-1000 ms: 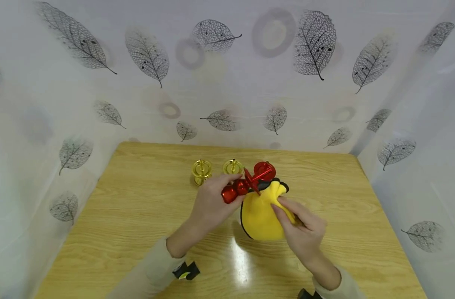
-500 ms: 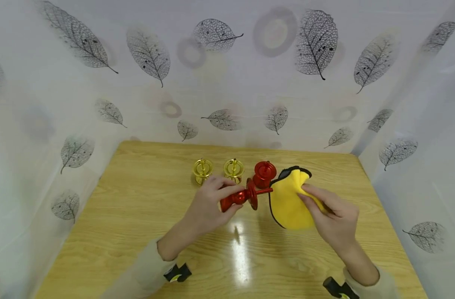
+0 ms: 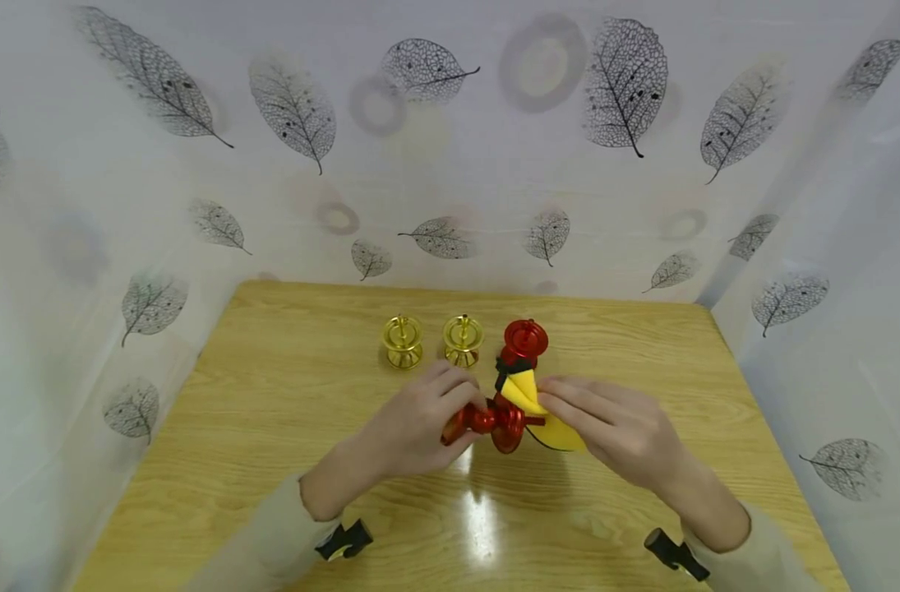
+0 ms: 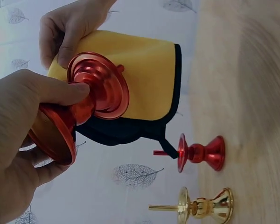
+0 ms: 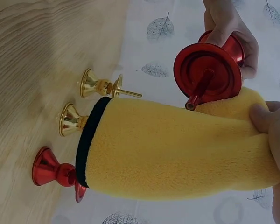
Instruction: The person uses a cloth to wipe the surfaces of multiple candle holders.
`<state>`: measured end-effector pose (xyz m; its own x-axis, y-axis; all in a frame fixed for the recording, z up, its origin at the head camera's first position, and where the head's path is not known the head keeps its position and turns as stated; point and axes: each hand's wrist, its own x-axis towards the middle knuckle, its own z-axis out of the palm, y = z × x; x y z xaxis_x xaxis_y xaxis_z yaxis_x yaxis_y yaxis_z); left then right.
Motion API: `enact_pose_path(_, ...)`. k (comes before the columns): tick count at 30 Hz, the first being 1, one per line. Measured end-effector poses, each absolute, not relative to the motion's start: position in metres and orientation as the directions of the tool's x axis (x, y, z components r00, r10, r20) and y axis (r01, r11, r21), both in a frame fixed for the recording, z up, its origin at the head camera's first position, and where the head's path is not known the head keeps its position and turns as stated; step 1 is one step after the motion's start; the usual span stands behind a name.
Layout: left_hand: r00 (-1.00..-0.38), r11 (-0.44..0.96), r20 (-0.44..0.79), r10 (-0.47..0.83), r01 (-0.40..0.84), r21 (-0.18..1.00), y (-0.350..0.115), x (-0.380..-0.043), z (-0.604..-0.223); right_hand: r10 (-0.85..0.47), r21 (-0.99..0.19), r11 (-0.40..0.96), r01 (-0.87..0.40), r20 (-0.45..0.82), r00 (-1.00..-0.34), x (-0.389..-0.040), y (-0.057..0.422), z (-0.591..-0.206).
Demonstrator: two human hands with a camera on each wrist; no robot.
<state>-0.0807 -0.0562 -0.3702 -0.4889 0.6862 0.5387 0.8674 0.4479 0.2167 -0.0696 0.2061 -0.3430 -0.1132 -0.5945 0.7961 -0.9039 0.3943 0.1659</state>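
My left hand grips a shiny red candle holder by its stem and base, tipped on its side above the table. Its dish and spike point right, toward my right hand. Between the thumb and fingers of that hand a yellow cleaning cloth with a dark edge is pinched. In the left wrist view the cloth hangs right behind the dish of the red holder. The spike overlaps the cloth in the head view.
At the back of the wooden table stand two gold candle holders and another red candle holder in a row, upright. White curtains with a leaf print enclose the table at the back and sides.
The cloth first moved right, away from the held candle holder, then came back left against its dish end. The held holder went from slanting up to lying level, a little nearer me.
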Motion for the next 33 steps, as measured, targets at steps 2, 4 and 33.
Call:
enact_pose_path(2,-0.468,0.429,0.536,0.702,0.879,0.206,-0.057,-0.08,-0.369,-0.65,0.194,0.379,-0.905,0.752,-0.111,-0.07,0.206,-0.343)
enact_pose_path(4,-0.447,0.412,0.54,0.714,0.891,0.192,-0.058,-0.08,-0.367,-0.696,0.218,0.362,-0.906,0.709,-0.108,-0.069,0.205,-0.343)
enact_pose_path(33,-0.302,0.194,0.606,0.736,0.952,0.238,-0.058,-0.073,-0.369,-0.762,-0.296,0.242,-0.924,0.532,-0.37,-0.084,0.212,-0.351)
